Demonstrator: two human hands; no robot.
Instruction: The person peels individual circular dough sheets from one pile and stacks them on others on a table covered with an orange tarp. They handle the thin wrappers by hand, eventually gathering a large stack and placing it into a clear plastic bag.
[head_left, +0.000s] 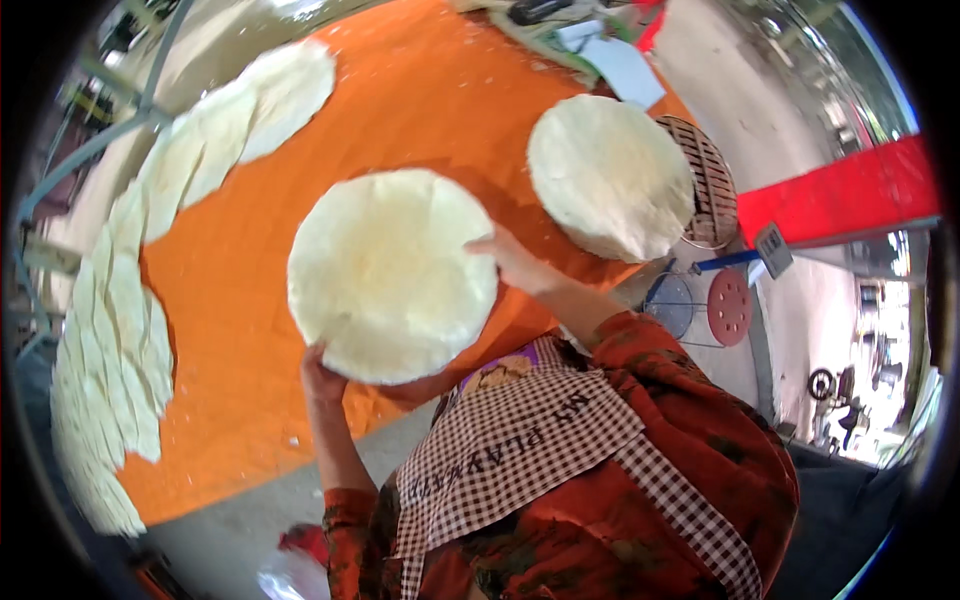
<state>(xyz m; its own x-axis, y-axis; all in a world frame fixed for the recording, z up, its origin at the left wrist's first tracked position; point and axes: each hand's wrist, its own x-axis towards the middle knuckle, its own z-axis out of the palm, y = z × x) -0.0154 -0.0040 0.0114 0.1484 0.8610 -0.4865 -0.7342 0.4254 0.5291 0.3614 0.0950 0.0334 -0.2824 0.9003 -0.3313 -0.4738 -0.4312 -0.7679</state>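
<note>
A thin, round, pale flatbread sheet (390, 277) is held up over the orange table cover (247, 300) in front of me. My left hand (324, 375) pinches its lower left rim. My right hand (506, 255) grips the right rim, thumb on top and the other fingers hidden beneath. The sheet bows slightly between my hands and hides the cloth under it. To the right, a round stack of similar sheets (611, 176) rests partly over a woven slatted basket (705, 184). Along the left side, several overlapping sheets (124, 330) lie in a long curved row.
A red beam (840, 191) juts in from the right. Below it stands a red stool seat with holes (729, 307). Papers (619, 67) and cloth lie at the table's far right corner. A grey metal frame (142, 105) borders the left side. A clear plastic bag (292, 574) lies below.
</note>
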